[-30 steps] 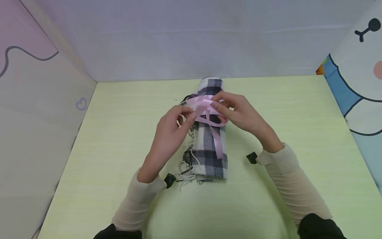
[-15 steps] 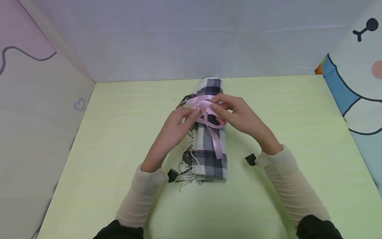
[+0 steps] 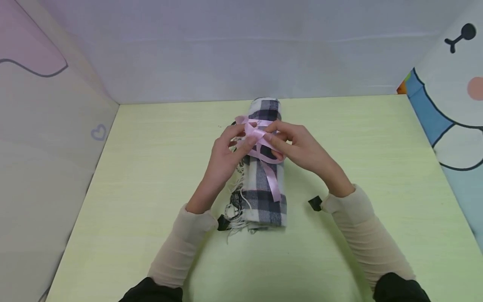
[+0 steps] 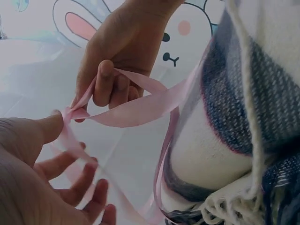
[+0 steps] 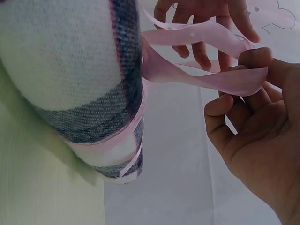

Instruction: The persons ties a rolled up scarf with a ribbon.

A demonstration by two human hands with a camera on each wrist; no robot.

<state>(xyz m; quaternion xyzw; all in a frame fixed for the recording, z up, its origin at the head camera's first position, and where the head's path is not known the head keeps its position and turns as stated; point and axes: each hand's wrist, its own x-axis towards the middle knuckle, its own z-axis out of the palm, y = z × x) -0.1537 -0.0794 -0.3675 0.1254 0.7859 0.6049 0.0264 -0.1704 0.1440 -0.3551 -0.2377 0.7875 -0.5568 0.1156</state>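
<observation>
A rolled plaid scarf (image 3: 260,212) with white fringe lies lengthwise on the table, in navy, grey and white checks. Pink satin ribbon (image 3: 273,184) goes round it, with one tail hanging down its top. Above the roll, my right hand (image 3: 303,147) pinches a ribbon loop between thumb and fingers, plainest in the right wrist view, where the ribbon (image 5: 197,77) twists away from the scarf. My left hand (image 3: 222,155) is beside it; in the left wrist view its thumb touches the gathered ribbon (image 4: 136,110) while the other fingers are spread, loosely bent.
The pale yellow-green table (image 3: 158,176) meets a whitish back wall (image 3: 241,54). Side panels bear cartoon drawings, with a blue and white one (image 3: 458,142) at the right. Fringe strands (image 3: 237,220) spill from the scarf's left side.
The left hand has moved up and right to the right hand, its fingers spreading from their earlier pinch on the ribbon. The right hand keeps its pinch nearly in place; the scarf stays put.
</observation>
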